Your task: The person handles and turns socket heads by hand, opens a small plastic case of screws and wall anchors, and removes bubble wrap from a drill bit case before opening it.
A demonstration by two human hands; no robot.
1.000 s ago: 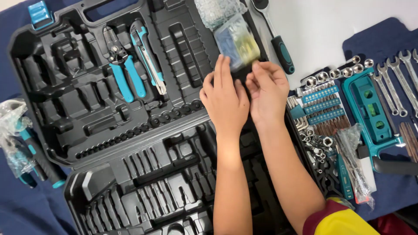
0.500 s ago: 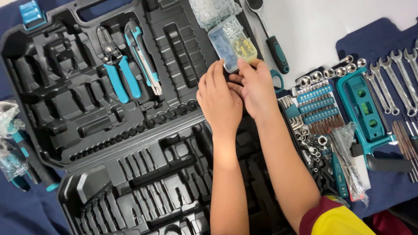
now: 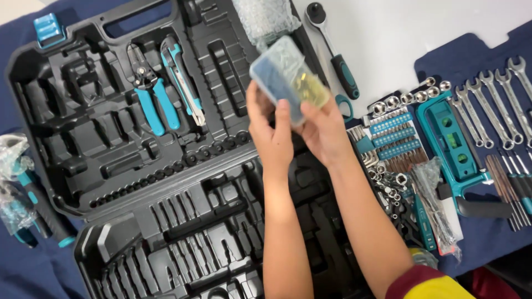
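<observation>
Both my hands hold a small clear plastic box [image 3: 285, 75] of blue and yellow bits above the open black tool case [image 3: 100, 166]. My left hand [image 3: 271, 133] grips its near left side with fingers wrapped over the edge. My right hand [image 3: 324, 130] supports its right underside. The box is lifted and tilted, blurred by motion. Teal-handled pliers [image 3: 151, 91] and a teal utility knife [image 3: 183, 83] sit in the case's upper half.
A ratchet wrench [image 3: 332, 47] lies on the white table. On a blue cloth at right lie sockets [image 3: 410, 97], bit rows [image 3: 393, 138], a teal level [image 3: 451, 141] and wrenches [image 3: 493, 108]. Bagged tools [image 3: 19, 188] rest at far left. Bubble wrap [image 3: 266, 19] lies at the case's top.
Both hands have lifted the clear box up off the case and toward me; it now sits higher in my grip and is tilted.
</observation>
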